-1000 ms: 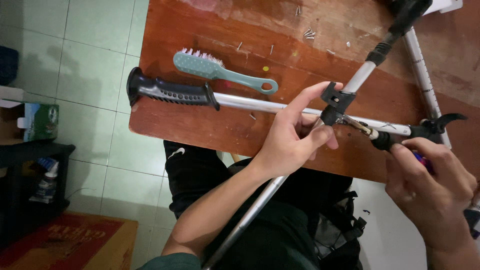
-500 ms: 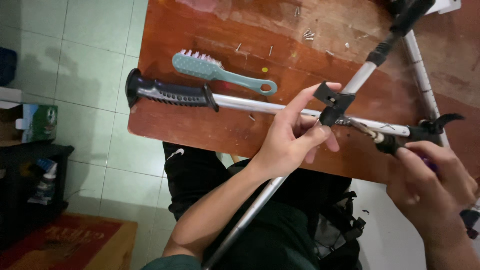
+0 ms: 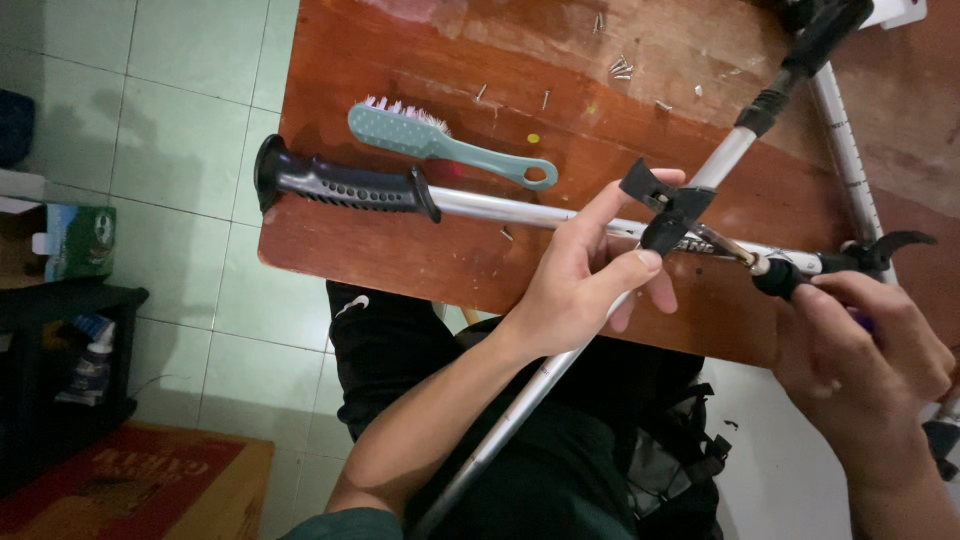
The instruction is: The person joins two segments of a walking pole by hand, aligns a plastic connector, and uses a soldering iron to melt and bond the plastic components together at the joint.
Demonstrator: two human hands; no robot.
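Shifted slightly since earlier: screwdriver (image 3: 775,272) tip now pressing in closer at the clamp (image 3: 668,208). Gripping that screwdriver's handle with right hand (image 3: 860,360), fingers clenched, near the table's (image 3: 400,250) near edge. Pinching the black clamp on the pole (image 3: 560,375) with left hand (image 3: 590,280). Lying farther on, a second pole (image 3: 400,195), then a brush (image 3: 440,145); scattered screws (image 3: 620,68) toward the far edge.

A teal brush (image 3: 440,145) with pale bristles lies on a worn reddish wooden table (image 3: 420,255) among scattered small nails (image 3: 620,68). Pale green floor tiles (image 3: 180,110) surround it; a dark shelf (image 3: 60,380) stands at left.
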